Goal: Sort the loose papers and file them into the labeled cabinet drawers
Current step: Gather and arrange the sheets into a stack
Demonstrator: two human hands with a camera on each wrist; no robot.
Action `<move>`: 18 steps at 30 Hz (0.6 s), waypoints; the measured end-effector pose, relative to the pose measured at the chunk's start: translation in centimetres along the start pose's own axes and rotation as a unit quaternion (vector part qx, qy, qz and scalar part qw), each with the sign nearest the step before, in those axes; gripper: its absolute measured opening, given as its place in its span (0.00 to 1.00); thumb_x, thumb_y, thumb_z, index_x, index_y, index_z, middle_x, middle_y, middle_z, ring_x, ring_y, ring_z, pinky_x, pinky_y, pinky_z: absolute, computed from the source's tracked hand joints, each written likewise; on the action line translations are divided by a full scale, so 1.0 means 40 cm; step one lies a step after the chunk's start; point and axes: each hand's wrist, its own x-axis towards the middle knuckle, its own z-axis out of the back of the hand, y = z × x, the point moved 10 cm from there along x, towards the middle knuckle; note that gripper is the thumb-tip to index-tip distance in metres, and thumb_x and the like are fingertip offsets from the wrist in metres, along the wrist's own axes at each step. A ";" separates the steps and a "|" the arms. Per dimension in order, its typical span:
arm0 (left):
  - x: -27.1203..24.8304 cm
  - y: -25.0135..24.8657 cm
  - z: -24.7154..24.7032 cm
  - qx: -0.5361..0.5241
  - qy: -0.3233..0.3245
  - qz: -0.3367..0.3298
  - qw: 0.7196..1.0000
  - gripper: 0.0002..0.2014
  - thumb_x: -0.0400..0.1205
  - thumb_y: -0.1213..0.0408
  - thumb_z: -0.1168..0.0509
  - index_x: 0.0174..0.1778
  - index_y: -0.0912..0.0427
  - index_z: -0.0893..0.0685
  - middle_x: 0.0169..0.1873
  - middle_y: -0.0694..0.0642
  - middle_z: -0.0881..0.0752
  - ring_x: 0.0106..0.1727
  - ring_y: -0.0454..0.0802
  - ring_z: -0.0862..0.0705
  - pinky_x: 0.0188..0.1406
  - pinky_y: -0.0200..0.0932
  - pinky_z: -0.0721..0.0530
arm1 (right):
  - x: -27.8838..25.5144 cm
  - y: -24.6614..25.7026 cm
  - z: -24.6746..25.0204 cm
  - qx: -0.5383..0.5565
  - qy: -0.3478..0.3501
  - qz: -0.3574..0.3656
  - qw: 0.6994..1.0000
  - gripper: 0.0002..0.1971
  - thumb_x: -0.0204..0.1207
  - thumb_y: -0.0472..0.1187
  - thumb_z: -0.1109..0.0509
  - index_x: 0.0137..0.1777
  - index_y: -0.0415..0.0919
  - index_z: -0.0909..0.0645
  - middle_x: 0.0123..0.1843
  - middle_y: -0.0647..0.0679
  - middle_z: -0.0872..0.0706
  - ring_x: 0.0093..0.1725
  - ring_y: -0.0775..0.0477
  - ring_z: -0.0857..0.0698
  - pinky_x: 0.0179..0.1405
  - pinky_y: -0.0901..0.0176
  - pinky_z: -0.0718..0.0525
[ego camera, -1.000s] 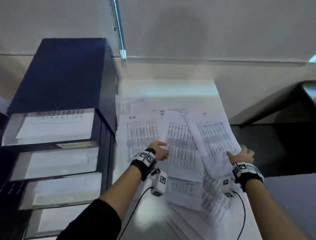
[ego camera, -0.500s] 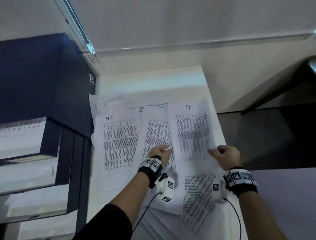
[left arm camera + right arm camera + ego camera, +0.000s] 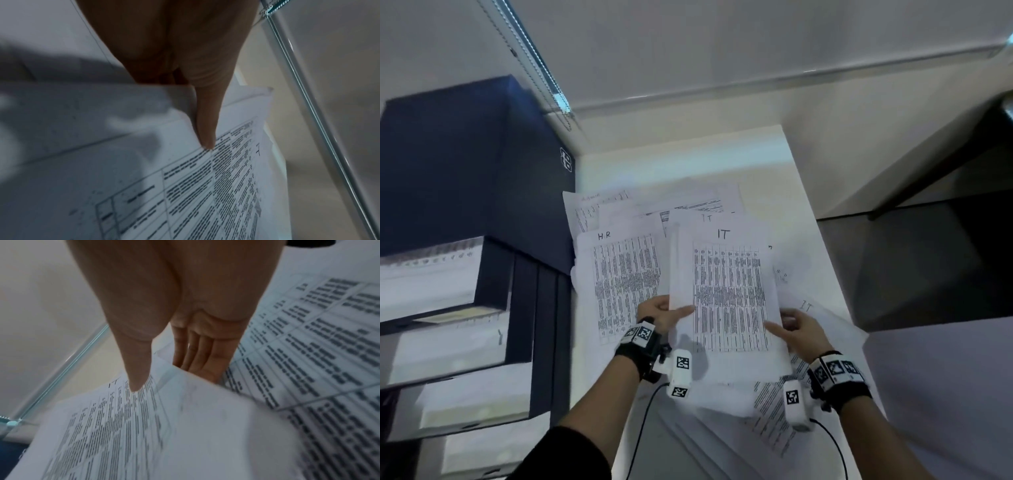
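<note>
**IT sheet held up between both hands**

IT sheet (image 3: 726, 294), a printed table with "IT" handwritten at its top, is lifted above the spread of loose papers (image 3: 654, 212) and held at its lower corners by both hands. On its near left edge the left hand (image 3: 659, 313) pinches it: the left wrist view shows the thumb (image 3: 205, 126) lying flat on the printed face while the other fingers go under the paper and are hidden there. On its near right edge the right hand (image 3: 799, 330) grips it the same way, thumb (image 3: 137, 369) on top and the straight fingers (image 3: 197, 353) slipped beneath the sheet.

Just left of the left hand lies the HR sheet (image 3: 625, 284), flat on the white table (image 3: 688, 161). Beyond the right hand, another page marked "IT" (image 3: 808, 308) lies partly covered by the held one. Below both wrists more printed pages fan out toward the near edge of the table.

Further left of the left hand stands the dark blue cabinet (image 3: 458, 164), with 4 pale drawers (image 3: 428, 277) stacked down its front and standing partly pulled out. Their labels cannot be read.
</note>
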 end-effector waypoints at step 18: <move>-0.076 0.150 0.279 -0.090 -0.138 -0.005 0.986 0.30 0.77 0.48 0.26 0.64 0.70 0.16 0.62 0.63 0.14 0.64 0.61 0.17 0.65 0.48 0.23 | -0.025 -0.026 0.050 -0.043 -0.119 -0.039 0.991 0.18 0.68 0.42 0.17 0.56 0.38 0.10 0.47 0.43 0.08 0.47 0.44 0.10 0.61 0.47 0.13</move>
